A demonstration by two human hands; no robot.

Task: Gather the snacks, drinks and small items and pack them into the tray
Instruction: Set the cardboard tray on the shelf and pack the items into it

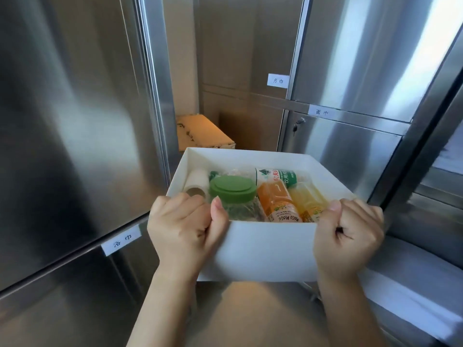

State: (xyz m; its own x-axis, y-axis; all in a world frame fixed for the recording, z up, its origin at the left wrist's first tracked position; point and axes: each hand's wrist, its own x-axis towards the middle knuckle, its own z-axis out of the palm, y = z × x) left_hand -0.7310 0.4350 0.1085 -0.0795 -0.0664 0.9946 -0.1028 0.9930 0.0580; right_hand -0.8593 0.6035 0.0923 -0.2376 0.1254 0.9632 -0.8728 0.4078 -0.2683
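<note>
Roughly level tray (pixel 265 249), orange bottle (pixel 275 196) front-to-back

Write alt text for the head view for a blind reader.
The left hand and right hand grip the near wall of a white tray before steel cabinets. Inside: an orange bottle, a yellow bottle, a green-lidded jar, a white roll.

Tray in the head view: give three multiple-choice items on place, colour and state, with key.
1. The orange bottle lies: A) left of the green lid B) between green lid and yellow bottle C) outside the tray.
2. The tray is: A) black B) white C) red.
3. The left hand and right hand: A) both grip the tray's near wall B) both hang free C) hold bottles.
1B, lid on its left, yellow bottle on its right; 2B, white walls; 3A, thumbs over the rim.
</note>
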